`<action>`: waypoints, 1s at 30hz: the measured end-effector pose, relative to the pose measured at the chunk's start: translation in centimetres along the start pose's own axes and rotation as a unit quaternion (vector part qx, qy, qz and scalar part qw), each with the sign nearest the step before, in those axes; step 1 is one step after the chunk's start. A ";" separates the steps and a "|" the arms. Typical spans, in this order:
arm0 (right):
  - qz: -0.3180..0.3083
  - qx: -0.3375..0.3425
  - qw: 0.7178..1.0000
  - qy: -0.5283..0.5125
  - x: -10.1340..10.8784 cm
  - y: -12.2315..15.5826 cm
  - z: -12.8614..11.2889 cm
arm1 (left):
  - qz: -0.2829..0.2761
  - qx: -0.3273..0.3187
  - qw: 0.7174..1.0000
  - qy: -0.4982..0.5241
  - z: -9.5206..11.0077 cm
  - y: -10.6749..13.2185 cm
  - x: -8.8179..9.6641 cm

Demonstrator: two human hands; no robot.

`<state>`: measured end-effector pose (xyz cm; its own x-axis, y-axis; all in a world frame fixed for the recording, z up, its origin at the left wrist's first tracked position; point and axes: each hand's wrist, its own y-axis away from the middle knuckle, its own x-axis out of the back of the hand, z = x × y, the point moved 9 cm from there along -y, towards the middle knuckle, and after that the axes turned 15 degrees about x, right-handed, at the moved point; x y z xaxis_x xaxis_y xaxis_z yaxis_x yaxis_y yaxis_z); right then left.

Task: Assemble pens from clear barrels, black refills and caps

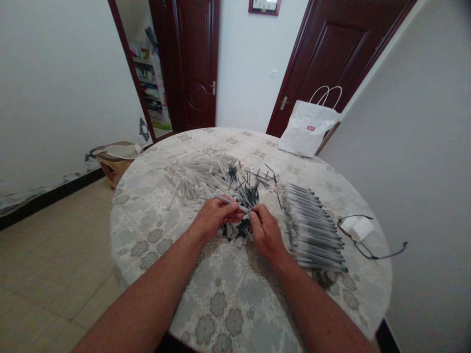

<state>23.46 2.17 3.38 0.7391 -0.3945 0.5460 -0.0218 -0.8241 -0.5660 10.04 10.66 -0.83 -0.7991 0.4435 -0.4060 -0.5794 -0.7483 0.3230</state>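
My left hand is closed around a slim white pen barrel, which slants down toward my right hand. Fingers pinched, my right hand meets the barrel's near end; any small part between those fingertips is hidden. Behind my hands lies a loose heap of white pen barrels. Dark thin refills are bunched just beyond my fingertips, and more are scattered farther back. Small black and white pieces lie under my hands. To the right, rows of grey-and-white pens lie side by side in a stack.
A round table with a patterned cloth bears everything. Eyeglasses and a folded white tissue lie at its right edge. A white paper bag stands at the back right. A stool is left of the table.
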 end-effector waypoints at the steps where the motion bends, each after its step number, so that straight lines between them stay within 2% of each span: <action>1: -0.002 -0.004 1.000 -0.006 -0.1 0.0 0.1 | -0.001 0.000 1.000 -0.001 0.0 0.0 0.0; 11: 0.014 -0.020 0.999 -0.034 0.0 0.1 0.4 | 0.005 0.004 1.000 0.004 -0.1 0.0 0.1; 18: -0.002 0.011 1.000 0.013 0.1 0.1 -0.1 | 0.010 0.008 1.000 0.000 -0.2 0.3 0.0; 22: -0.002 0.010 1.000 0.005 0.0 0.2 -0.1 | 0.006 0.008 1.000 0.004 -0.1 0.5 -0.3; 26: -0.006 -0.040 0.996 -0.081 -0.8 0.5 1.0 | -0.008 0.003 1.000 0.002 -0.1 0.5 -0.6; 30: -0.003 -0.138 0.960 -0.242 -2.5 1.1 2.8 | -0.002 0.005 1.000 -0.011 -0.3 0.3 -0.4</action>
<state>23.44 3.35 -0.34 0.9648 -0.2087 0.1598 -0.1444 -0.9288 -0.3413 10.21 10.16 -0.80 -0.8000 0.4573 -0.3885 -0.5841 -0.7417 0.3297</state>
